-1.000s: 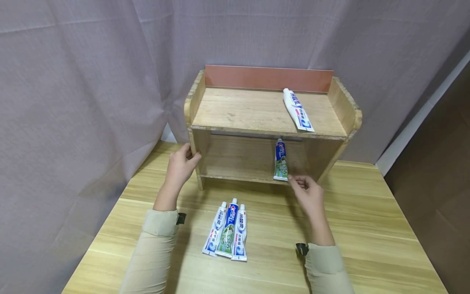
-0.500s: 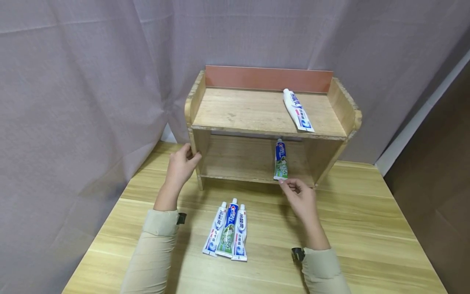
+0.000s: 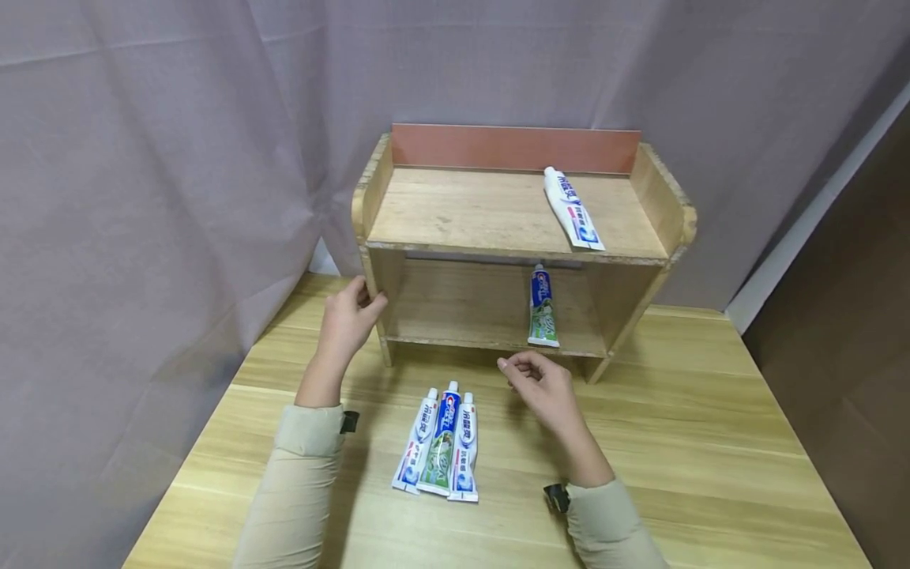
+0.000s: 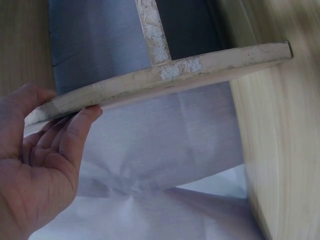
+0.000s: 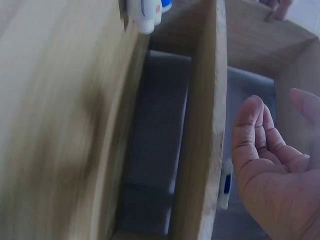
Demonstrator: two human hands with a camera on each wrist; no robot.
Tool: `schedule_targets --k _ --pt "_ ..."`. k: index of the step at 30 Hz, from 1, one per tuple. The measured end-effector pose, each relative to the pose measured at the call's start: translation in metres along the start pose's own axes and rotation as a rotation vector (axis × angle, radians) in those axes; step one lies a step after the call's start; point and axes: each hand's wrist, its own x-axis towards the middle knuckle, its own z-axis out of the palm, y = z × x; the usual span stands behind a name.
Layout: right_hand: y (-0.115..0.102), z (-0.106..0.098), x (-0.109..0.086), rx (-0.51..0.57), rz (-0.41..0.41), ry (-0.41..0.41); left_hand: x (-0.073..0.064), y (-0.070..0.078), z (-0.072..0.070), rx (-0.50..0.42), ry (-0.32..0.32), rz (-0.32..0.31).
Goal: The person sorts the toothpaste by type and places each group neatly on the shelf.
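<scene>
My left hand (image 3: pixel 347 320) grips the left side panel of a two-tier wooden shelf (image 3: pixel 462 209); in the left wrist view thumb and fingers lie on opposite faces of the panel (image 4: pixel 125 82). My right hand (image 3: pixel 543 389), fingers loosely bent and holding nothing, is in front of the lower tier. Just behind it, a blue and green toothpaste tube (image 3: pixel 543 308) lies on that tier, cap to the back. A white toothpaste tube (image 3: pixel 573 209) lies slanted on the top tier. In the right wrist view the right hand (image 5: pixel 275 185) has a gap between thumb and fingers.
Three toothpaste tubes lie side by side on the wooden table (image 3: pixel 711 442): a white tube (image 3: pixel 415 446), a blue and green tube (image 3: pixel 441 442) and another white tube (image 3: pixel 465 450). A grey curtain (image 3: pixel 178 197) hangs behind. A brown panel (image 3: pixel 839 316) stands at right.
My right hand has left the lower tier's toothpaste tube and moved left and toward me. The left hand keeps its grip on the shelf.
</scene>
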Motion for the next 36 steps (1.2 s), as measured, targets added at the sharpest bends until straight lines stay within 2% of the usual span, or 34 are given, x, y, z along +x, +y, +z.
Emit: schedule_targets --k 17,31,36 --pt "0.015 0.037 -0.007 -0.16 0.071 -0.287 0.002 0.001 -0.001 0.004 -0.005 -0.001" --pt "0.021 0.046 -0.01 -0.184 0.112 -0.311 0.002 0.0 0.0 -0.003 -0.007 0.0" --pt "0.025 0.047 -0.012 -0.224 0.122 -0.351 0.002 -0.001 0.0 -0.006 -0.01 -0.005"
